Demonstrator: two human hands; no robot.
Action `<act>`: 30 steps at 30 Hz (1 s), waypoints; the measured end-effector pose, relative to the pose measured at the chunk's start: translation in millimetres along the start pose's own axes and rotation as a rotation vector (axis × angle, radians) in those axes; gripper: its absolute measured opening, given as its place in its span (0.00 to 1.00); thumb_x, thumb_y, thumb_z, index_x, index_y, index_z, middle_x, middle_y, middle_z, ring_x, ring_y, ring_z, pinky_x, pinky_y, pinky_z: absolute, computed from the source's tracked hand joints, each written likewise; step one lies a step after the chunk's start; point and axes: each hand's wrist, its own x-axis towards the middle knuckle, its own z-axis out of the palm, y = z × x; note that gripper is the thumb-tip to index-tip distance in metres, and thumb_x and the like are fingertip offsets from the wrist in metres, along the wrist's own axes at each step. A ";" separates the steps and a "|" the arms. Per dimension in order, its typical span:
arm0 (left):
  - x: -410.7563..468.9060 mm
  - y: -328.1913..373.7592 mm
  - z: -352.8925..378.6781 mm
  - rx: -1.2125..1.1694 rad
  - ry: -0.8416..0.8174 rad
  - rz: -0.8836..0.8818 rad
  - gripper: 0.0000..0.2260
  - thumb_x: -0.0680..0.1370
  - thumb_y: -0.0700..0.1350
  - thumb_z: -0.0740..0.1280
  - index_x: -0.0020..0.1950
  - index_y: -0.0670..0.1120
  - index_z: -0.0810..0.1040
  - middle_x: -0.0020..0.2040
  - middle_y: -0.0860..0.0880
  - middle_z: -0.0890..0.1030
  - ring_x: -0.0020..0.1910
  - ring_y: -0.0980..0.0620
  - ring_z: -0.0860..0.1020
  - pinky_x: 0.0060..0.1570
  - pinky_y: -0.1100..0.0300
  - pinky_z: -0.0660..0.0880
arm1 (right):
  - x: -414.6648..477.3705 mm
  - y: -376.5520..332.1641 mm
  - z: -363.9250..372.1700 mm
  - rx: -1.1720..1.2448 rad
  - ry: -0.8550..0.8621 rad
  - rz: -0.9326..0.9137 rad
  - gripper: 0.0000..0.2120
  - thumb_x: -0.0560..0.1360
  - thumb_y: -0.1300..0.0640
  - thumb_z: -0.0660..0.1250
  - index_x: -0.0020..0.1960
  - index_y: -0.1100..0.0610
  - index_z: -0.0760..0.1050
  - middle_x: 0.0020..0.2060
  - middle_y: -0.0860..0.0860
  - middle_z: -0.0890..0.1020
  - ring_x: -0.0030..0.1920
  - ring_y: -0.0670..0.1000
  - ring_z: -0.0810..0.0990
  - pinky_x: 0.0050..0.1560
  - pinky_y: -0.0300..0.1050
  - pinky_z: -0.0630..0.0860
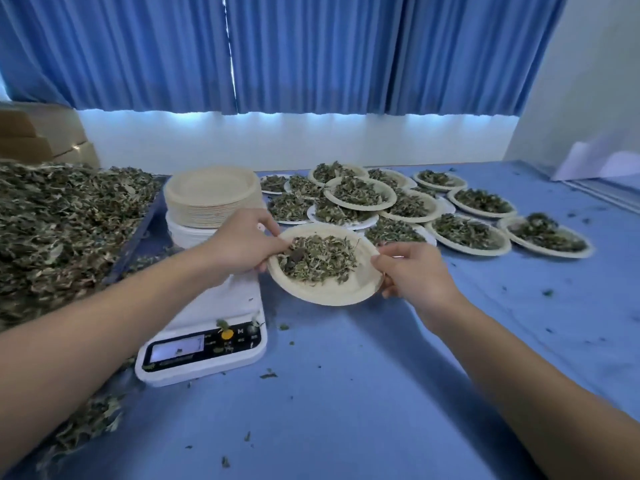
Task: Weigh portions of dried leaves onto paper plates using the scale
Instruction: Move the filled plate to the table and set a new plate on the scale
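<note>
Crowding the upper middle of the frame, a stack of empty plates (pixel 212 195) stands behind the scale (pixel 207 337), with filled plates (pixel 467 233) spread to the right and a loose heap of dried leaves (pixel 62 220) at left; the left forearm (pixel 114 327) hides part of the scale's platform. The left hand (pixel 242 244) and the right hand (pixel 412 271) each pinch opposite rims of a paper plate (pixel 329 294) of leaves at centre frame, just right of the scale. Leaf crumbs dot the blue surface (pixel 346 403); blue curtains (pixel 311 50) hang behind.
</note>
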 end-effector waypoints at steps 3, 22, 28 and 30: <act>7.4 30.6 56.1 -0.132 -0.052 0.044 0.08 0.77 0.47 0.74 0.48 0.46 0.76 0.23 0.47 0.76 0.22 0.51 0.72 0.20 0.64 0.63 | 6.3 12.7 -53.5 -0.119 0.150 -0.018 0.03 0.76 0.62 0.71 0.50 0.58 0.82 0.26 0.51 0.80 0.25 0.51 0.76 0.35 0.51 0.78; 22.2 183.2 302.5 -0.429 -0.383 -0.114 0.09 0.77 0.36 0.73 0.47 0.43 0.73 0.29 0.45 0.76 0.20 0.55 0.72 0.21 0.63 0.73 | 15.2 100.4 -292.0 -0.240 0.738 0.126 0.06 0.72 0.54 0.77 0.46 0.54 0.83 0.35 0.54 0.81 0.26 0.51 0.76 0.32 0.42 0.70; 16.4 204.2 334.0 -0.473 -0.510 -0.216 0.10 0.77 0.34 0.72 0.56 0.38 0.76 0.36 0.42 0.80 0.22 0.54 0.78 0.23 0.63 0.77 | 12.8 107.8 -314.7 -0.307 0.884 0.173 0.06 0.72 0.53 0.73 0.47 0.53 0.82 0.46 0.56 0.84 0.45 0.59 0.83 0.49 0.52 0.81; 16.2 210.8 342.2 -0.515 -0.520 -0.248 0.13 0.77 0.32 0.71 0.60 0.33 0.75 0.39 0.41 0.81 0.23 0.53 0.79 0.24 0.64 0.77 | 11.1 108.4 -321.0 -0.297 0.940 0.192 0.06 0.73 0.55 0.71 0.50 0.53 0.82 0.49 0.56 0.84 0.51 0.59 0.83 0.54 0.54 0.81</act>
